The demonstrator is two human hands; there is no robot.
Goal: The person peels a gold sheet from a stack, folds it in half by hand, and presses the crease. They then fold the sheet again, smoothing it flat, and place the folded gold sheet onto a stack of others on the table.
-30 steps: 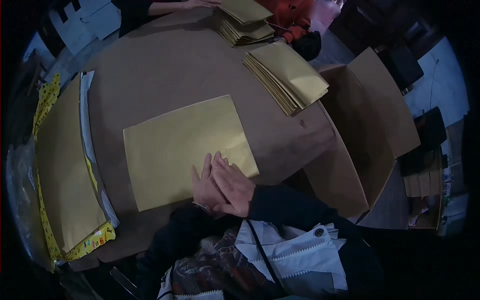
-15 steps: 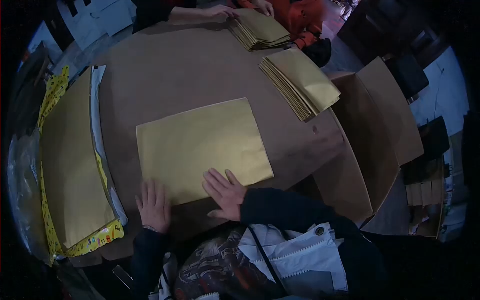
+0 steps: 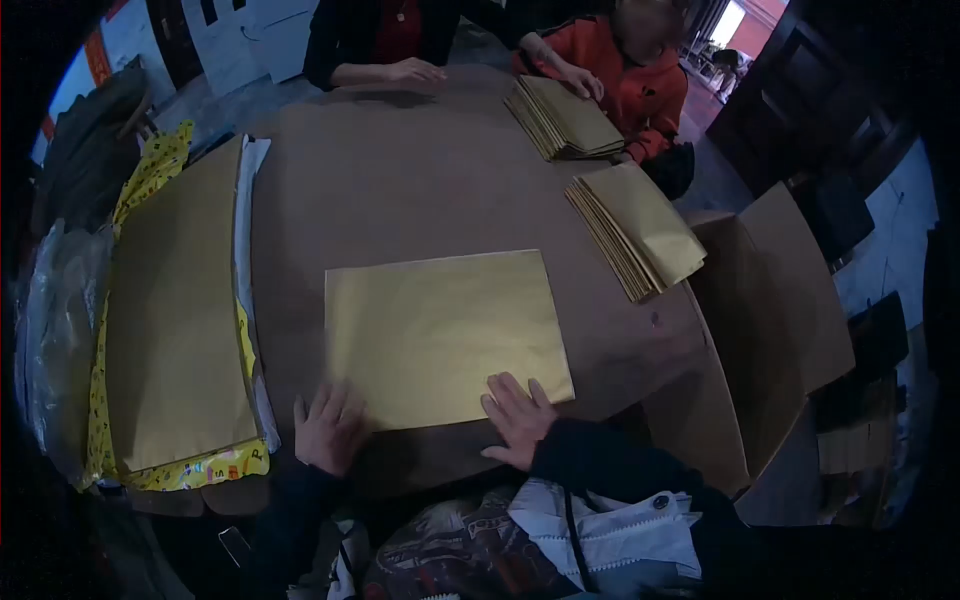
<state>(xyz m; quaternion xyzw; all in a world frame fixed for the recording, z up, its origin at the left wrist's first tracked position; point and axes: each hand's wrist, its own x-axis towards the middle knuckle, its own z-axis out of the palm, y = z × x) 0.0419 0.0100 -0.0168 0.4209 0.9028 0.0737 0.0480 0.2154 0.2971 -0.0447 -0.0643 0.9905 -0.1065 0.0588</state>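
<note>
A flat gold-brown paper sheet (image 3: 445, 335) lies on the brown table (image 3: 400, 180) in front of me. My left hand (image 3: 333, 425) is at its lower left corner, fingers apart and somewhat blurred. Near the lower right corner my right hand (image 3: 520, 420) rests on the sheet's edge with its fingers spread. To the left, a large stack of similar brown paper (image 3: 180, 320) lies in opened yellow patterned wrapping (image 3: 205, 468). Folded gold-brown papers stand in two piles at the right, a nearer one (image 3: 645, 230) and a farther one (image 3: 565, 115).
An open cardboard box (image 3: 770, 320) stands beside the table's right edge. Across the table are a person in dark clothing (image 3: 345, 45) and a person in orange (image 3: 650, 90); a co-worker's hand touches the farther pile. Clear plastic (image 3: 65, 340) hangs at the far left.
The whole view has shifted, so the table's contents appear lower and farther right. My right hand has slid rightward along the sheet's near edge. A co-worker's hand has moved off the farther pile.
</note>
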